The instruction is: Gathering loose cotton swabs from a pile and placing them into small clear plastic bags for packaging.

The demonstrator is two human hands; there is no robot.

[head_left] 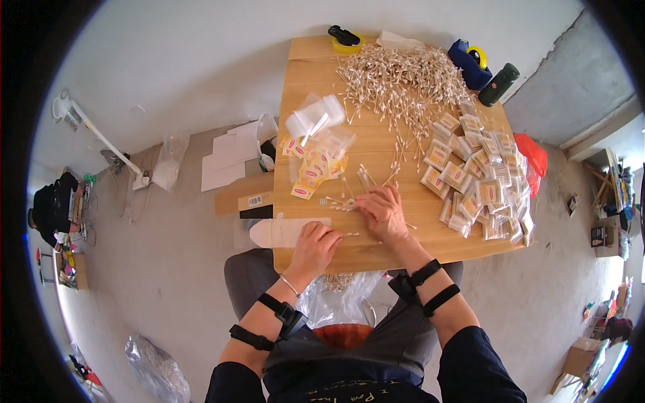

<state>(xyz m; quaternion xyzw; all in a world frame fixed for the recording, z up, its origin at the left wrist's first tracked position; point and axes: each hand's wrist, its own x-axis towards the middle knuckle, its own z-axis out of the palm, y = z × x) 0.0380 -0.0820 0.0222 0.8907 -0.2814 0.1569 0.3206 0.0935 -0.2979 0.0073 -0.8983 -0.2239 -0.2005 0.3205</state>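
Note:
Near the front edge of the wooden table, my left hand is closed in a pinch, and a cotton swab pokes out to the right of its fingertips. My right hand curls its fingers round a few cotton swabs, whose white tips stick out to the left. Other loose swabs lie just beyond it. Beneath my left hand rests a white sheet. Small yellow printed cards and clear plastic bags lie farther off on the left.
A large heap of loose cotton swabs covers the back of the table. Filled swab packets pile up on the right. A tape dispenser, a dark green bottle and a yellow tape roll stand along the back edge.

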